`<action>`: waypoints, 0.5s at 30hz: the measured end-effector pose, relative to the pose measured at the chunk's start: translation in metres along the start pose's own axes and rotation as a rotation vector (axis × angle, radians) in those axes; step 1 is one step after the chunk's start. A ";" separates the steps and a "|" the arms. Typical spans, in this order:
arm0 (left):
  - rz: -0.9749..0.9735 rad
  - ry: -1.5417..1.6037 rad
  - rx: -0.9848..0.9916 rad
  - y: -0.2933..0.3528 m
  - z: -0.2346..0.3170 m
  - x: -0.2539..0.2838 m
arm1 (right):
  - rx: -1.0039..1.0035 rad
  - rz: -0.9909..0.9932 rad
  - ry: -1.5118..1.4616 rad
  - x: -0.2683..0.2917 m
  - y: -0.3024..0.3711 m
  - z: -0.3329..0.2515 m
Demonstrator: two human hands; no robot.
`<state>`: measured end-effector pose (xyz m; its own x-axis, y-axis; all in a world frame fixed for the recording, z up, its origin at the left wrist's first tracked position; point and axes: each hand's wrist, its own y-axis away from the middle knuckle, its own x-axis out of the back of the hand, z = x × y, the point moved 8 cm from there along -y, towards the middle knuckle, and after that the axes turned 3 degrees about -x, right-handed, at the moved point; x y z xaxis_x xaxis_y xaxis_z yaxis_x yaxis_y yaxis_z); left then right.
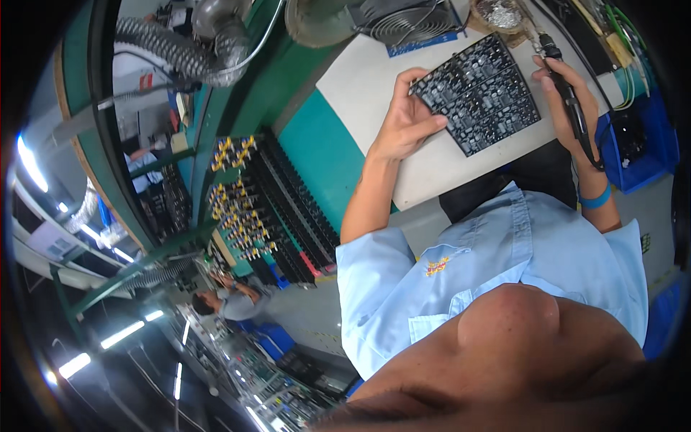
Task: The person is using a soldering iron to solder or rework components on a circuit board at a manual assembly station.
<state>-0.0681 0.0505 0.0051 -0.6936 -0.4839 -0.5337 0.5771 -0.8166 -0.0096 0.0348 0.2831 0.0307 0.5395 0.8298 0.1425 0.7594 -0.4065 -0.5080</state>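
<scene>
Head [497, 360] of the wearer sits closest to my lens, between four and five o'clock, with the light-blue shirt [475, 252] above it. At one o'clock I see the left hand [410, 128] pinching the near-left edge of a dark, component-packed circuit-board panel [479, 93], thumb across the top face; the panel extends toward two o'clock from that hand, over the white worktop [439, 169]. At two o'clock I have the right hand [576, 108] pinching a black soldering iron [574, 108]; the panel is at its nine o'clock, just beside the thumb. Toward three o'clock sits a blue bin [658, 147].
</scene>
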 end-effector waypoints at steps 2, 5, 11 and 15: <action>0.042 0.021 -0.033 0.003 0.001 0.002 | -0.011 -0.031 -0.009 -0.006 0.001 0.000; 0.101 0.069 -0.042 0.001 -0.002 0.003 | 0.008 0.018 -0.091 0.002 0.004 -0.006; 0.074 0.116 -0.032 0.000 -0.002 -0.001 | 0.185 -0.124 -0.044 0.022 0.002 -0.042; 0.103 0.078 -0.042 0.001 -0.003 0.005 | 0.243 -0.221 0.074 0.022 0.006 -0.056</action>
<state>-0.0696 0.0478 0.0000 -0.5945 -0.5374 -0.5981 0.6624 -0.7490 0.0146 0.0714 0.2773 0.0784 0.4028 0.8543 0.3286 0.7569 -0.1090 -0.6443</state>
